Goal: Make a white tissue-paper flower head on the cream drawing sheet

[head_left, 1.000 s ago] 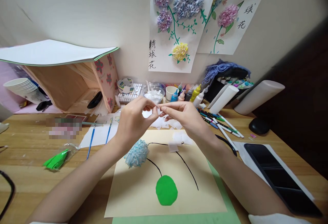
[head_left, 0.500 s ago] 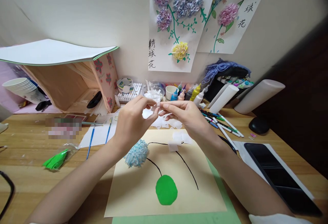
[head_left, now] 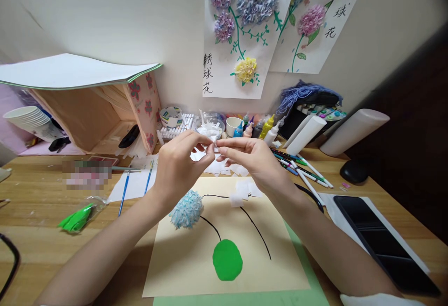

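My left hand (head_left: 180, 163) and my right hand (head_left: 249, 156) meet fingertip to fingertip above the desk, both pinching one small white paper piece (head_left: 214, 149). Below them lies a cream sheet (head_left: 189, 259) with a blue-white paper flower ball (head_left: 187, 209), two black drawn stems and a green oval leaf (head_left: 227, 259). A few white paper squares (head_left: 243, 191) rest on the sheet's top edge, near my right wrist.
Along the wall stand a clear bowl of paper scraps (head_left: 210, 128), paint bottles (head_left: 268, 127), a tape roll (head_left: 171, 116) and paper cups (head_left: 30, 119). Markers (head_left: 304, 168) lie at the right, brushes (head_left: 124, 191) at the left. A black tablet (head_left: 380, 240) lies at the right.
Both hands have risen slightly and kept working the small white piece between their fingertips. Nothing else on the desk has moved.
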A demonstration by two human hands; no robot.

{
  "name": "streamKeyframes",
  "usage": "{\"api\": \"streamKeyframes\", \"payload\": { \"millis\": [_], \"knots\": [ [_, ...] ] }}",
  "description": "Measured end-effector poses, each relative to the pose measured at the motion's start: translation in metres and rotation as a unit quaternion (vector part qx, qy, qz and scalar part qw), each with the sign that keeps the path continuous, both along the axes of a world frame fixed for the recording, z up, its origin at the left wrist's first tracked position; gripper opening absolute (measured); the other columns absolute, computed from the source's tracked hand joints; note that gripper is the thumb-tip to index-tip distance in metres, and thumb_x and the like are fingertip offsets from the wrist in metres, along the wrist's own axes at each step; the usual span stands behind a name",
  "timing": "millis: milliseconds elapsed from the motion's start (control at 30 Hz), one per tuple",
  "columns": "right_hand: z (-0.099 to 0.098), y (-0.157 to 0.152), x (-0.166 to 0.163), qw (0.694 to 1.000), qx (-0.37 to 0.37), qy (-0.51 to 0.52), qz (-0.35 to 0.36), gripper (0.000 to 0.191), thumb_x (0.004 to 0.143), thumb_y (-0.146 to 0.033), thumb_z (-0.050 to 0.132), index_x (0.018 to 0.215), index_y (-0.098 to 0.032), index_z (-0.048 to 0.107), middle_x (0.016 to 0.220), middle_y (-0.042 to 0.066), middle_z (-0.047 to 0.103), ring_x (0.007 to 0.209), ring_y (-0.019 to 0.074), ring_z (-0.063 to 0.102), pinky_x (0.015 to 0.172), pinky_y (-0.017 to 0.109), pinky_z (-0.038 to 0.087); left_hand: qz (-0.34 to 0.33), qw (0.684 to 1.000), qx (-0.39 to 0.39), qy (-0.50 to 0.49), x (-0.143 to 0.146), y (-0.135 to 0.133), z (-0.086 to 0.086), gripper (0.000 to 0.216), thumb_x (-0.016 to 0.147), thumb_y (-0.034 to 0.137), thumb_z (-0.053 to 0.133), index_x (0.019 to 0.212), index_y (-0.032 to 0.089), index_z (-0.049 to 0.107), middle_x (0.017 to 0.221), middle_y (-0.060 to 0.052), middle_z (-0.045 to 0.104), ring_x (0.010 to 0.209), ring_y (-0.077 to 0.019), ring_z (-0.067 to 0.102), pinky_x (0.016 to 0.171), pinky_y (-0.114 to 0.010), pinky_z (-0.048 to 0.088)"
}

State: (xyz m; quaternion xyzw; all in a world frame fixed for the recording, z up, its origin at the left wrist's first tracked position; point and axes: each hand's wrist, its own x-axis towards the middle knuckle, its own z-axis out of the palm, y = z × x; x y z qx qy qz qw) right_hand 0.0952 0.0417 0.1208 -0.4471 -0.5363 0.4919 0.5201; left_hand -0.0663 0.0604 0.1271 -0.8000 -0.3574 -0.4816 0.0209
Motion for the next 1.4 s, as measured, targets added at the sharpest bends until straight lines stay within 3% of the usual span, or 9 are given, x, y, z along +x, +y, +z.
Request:
{"api": "streamKeyframes", "payload": {
  "millis": [267, 833, 1200, 1400],
  "knots": [
    [-0.0037, 0.0020, -0.0011, 1.000, 0.000, 0.011, -0.015, 0.029, 0.066, -0.033, 0.075, 0.091, -0.018, 0.072, 0.087, 0.006, 0.073, 0.068, 0.0141, 0.067, 0.060, 0.026, 0.053, -0.017, 1.000, -0.007, -0.012, 0.0010, -0.0006, -0.0009, 0.007, 0.078, 0.016, 0.059, 0.075, 0.018, 0.065, 0.071, 0.000, 0.067, 0.061, -0.0101, 0.058, 0.058, -0.022, 0.046],
    [-0.0042, 0.0051, 0.0003, 1.000, -0.002, 0.029, 0.002, 0.028, 0.067, -0.027, 0.074, 0.092, -0.016, 0.067, 0.070, 0.002, 0.071, 0.067, 0.0132, 0.066, 0.058, 0.023, 0.051, -0.047, 0.985, -0.147, -0.082, 0.0010, -0.0007, 0.0031, 0.007, 0.077, 0.019, 0.062, 0.075, 0.015, 0.067, 0.072, -0.002, 0.068, 0.061, -0.0095, 0.059, 0.059, -0.021, 0.049],
    [-0.0036, 0.0052, 0.0022, 1.000, 0.017, 0.003, -0.014, 0.028, 0.068, -0.026, 0.071, 0.093, -0.016, 0.065, 0.071, 0.002, 0.071, 0.068, 0.0140, 0.066, 0.060, 0.025, 0.051, -0.086, 0.980, -0.179, -0.011, 0.0003, -0.0025, 0.0051, 0.013, 0.081, 0.025, 0.060, 0.085, 0.018, 0.071, 0.079, -0.002, 0.070, 0.068, -0.0120, 0.060, 0.063, -0.024, 0.046],
    [-0.0037, 0.0071, 0.0004, 0.997, 0.034, -0.048, -0.050, 0.026, 0.067, -0.019, 0.066, 0.092, -0.015, 0.064, 0.073, 0.003, 0.070, 0.069, 0.0141, 0.065, 0.063, 0.026, 0.051, -0.054, 0.979, -0.193, -0.042, -0.0029, 0.0069, 0.0020, 0.017, 0.082, 0.026, 0.056, 0.078, 0.017, 0.069, 0.074, -0.002, 0.070, 0.064, -0.0116, 0.061, 0.062, -0.022, 0.047]
  ]
}}
